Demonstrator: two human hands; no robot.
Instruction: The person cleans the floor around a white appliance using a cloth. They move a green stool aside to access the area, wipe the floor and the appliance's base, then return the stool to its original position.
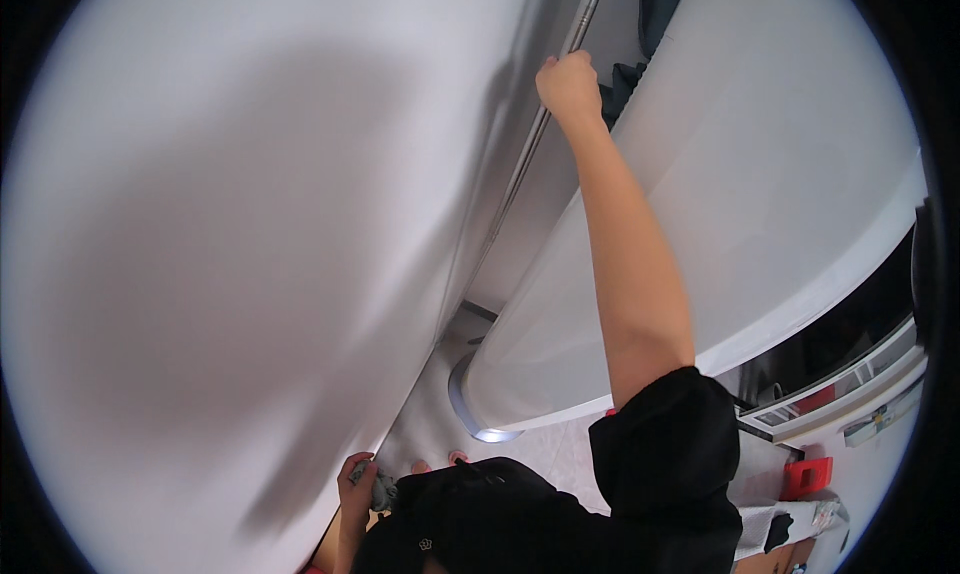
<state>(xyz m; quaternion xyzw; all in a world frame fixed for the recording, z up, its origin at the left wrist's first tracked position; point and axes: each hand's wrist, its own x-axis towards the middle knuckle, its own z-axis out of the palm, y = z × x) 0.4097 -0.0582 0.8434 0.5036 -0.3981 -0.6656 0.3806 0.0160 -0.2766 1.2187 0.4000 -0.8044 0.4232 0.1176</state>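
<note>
Down low, the left hand [356, 472] clutches a grey cloth [381, 490]. Up high, the right hand [568, 86] grips the fridge's long metal handle [530, 154], door [720, 204] ajar.

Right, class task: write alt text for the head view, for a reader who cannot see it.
Seen from above, the person's raised right hand grips the long metal handle of a white refrigerator door. The left hand, low by the body, clutches a grey cloth. A second white door stands open on the right.

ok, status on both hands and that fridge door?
Right hand gripping the long metal handle. Left hand low, clutching grey cloth. White door swung open; nothing blocking.
</note>
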